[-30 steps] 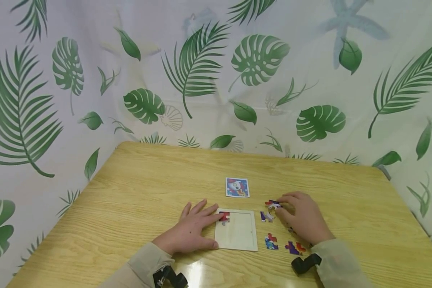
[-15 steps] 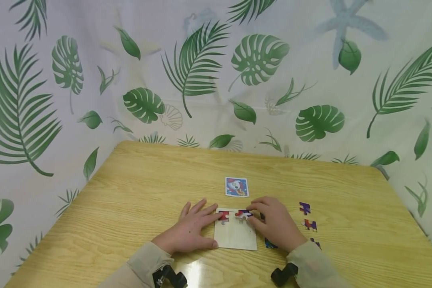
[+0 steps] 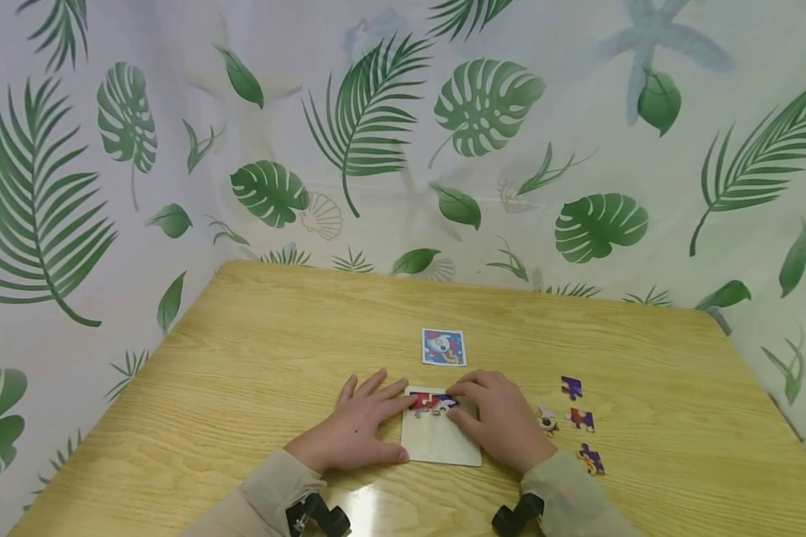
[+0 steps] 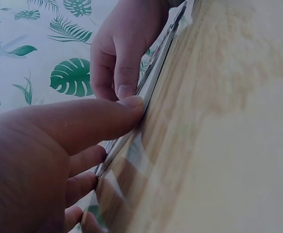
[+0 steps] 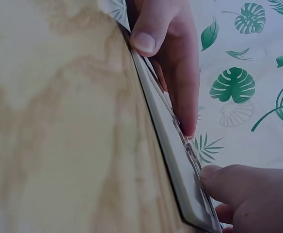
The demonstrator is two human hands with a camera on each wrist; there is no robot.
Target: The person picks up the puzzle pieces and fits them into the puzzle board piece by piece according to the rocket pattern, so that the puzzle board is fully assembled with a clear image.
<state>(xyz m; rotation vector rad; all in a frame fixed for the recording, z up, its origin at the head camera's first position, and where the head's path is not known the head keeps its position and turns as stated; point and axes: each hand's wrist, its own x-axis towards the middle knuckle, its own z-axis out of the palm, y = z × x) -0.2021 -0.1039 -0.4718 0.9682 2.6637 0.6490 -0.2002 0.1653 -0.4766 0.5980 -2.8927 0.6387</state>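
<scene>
1. The purple-and-white piece [image 3: 445, 404] lies at the tray's [image 3: 443, 445] far side, just beside the red piece [image 3: 421, 400].
2. The right hand [image 3: 502, 421] pinches it; the left hand [image 3: 356, 432], fingers straight, touches the tray, grasping nothing.
3. Pressing misaligned tabs could jam or lift either 1.
</scene>
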